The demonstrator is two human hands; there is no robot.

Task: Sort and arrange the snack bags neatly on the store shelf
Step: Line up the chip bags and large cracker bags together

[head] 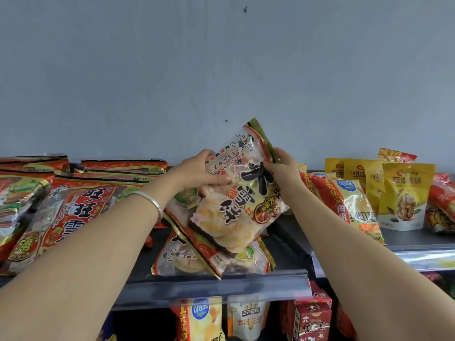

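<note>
A clear and gold rice cracker bag (246, 193) with a cartoon boy and large black characters is held tilted above the top shelf (221, 284). My left hand (197, 173) grips its left edge and my right hand (283, 168) grips its upper right edge. Directly under it, a second bag of the same kind (197, 259) lies flat near the shelf's front edge. Several red snow cracker bags (69, 207) lie stacked to the left. A silver bangle circles my left wrist.
Yellow chip bags (352, 205) and yellow nut pouches (403, 193) stand on the shelf to the right. More red bags (443, 205) sit at the far right. Snack bags and a red box (310, 318) fill the lower shelf. A grey wall backs the shelf.
</note>
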